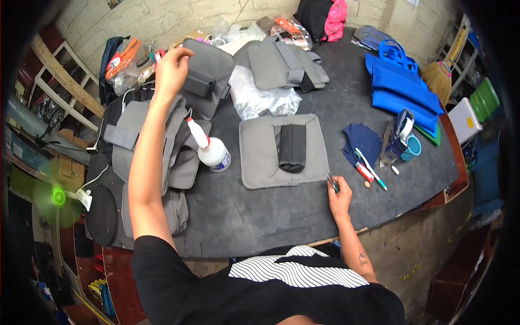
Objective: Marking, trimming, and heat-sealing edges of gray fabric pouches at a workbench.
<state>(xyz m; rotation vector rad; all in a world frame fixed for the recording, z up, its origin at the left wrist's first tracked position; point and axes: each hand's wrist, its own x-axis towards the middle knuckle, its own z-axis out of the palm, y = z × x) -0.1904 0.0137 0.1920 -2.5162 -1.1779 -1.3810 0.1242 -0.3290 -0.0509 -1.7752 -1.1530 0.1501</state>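
Observation:
My left hand (172, 69) is raised at the far left of the table, beside a grey fabric panel (205, 57) with a dark rolled piece (199, 84) on it. One finger bends over to the right; the others are hidden, so its grip is unclear. My right hand (339, 197) is closed around small thread snips (334, 185), their metal tip near a corner of a square grey fabric panel (257, 157). That panel lies flat in the middle, with a black padded roll (292, 147) across its centre.
A white spray bottle (215, 154) with a red-and-white nozzle stands left of the panel. Grey fabric pieces (130, 122) are piled at left. To the right lie navy cloth (363, 142), a toothbrush (374, 172), a light-blue cup (411, 146) and blue bags (401, 89). A small fan (58, 196) is at far left.

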